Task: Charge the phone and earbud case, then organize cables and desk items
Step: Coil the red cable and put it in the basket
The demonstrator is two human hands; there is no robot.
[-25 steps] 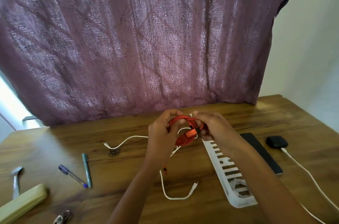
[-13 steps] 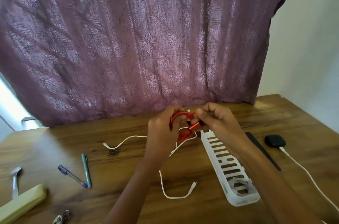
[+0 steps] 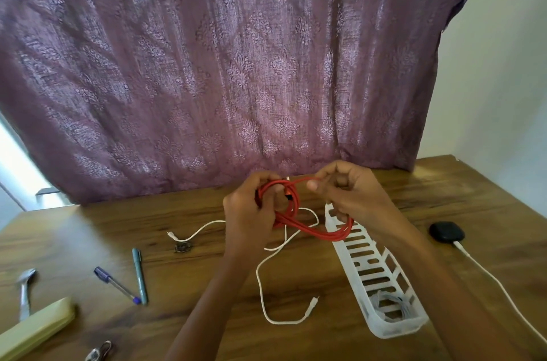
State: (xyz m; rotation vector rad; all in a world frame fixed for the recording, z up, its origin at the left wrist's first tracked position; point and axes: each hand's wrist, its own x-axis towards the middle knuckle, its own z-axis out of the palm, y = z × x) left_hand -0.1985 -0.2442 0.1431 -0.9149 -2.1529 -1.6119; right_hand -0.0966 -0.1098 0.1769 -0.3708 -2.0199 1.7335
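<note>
Red cable (image 3: 313, 232): light, limp, likely springy once coiled. Left hand (image 3: 248, 212) grips bundle; right hand (image 3: 352, 195) pinches strand. Best hold: across all loops, else coil unwinds.

purple curtain (image 3: 207, 64), pale wall (image 3: 497, 64), wooden desk (image 3: 88, 230)

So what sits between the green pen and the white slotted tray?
A loose white cable lies on the desk there, and the left forearm crosses over that stretch; seen in the head view.
</note>
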